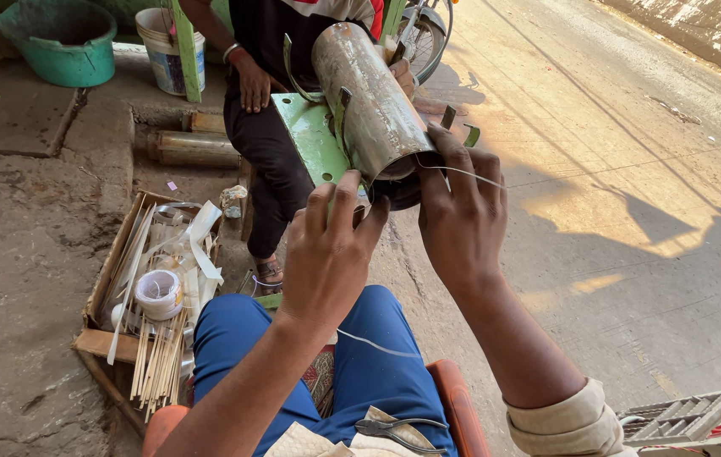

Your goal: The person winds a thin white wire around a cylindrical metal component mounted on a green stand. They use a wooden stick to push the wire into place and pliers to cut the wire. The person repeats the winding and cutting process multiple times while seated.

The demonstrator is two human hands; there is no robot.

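From the head camera, upper middle: one shiny metal tube [369,106] on a green frame [314,140]. The left hand [326,254] curls on its rim. The right hand [462,211] pinches one thin wire [470,175]. The wire could slip or poke. One pair of pliers [402,432] sits low. Two buckets upper left.

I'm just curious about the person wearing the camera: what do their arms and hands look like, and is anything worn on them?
Both hands, left hand and right hand, are bare, without gloves. The right arm has a cream sleeve rolled up near the elbow.
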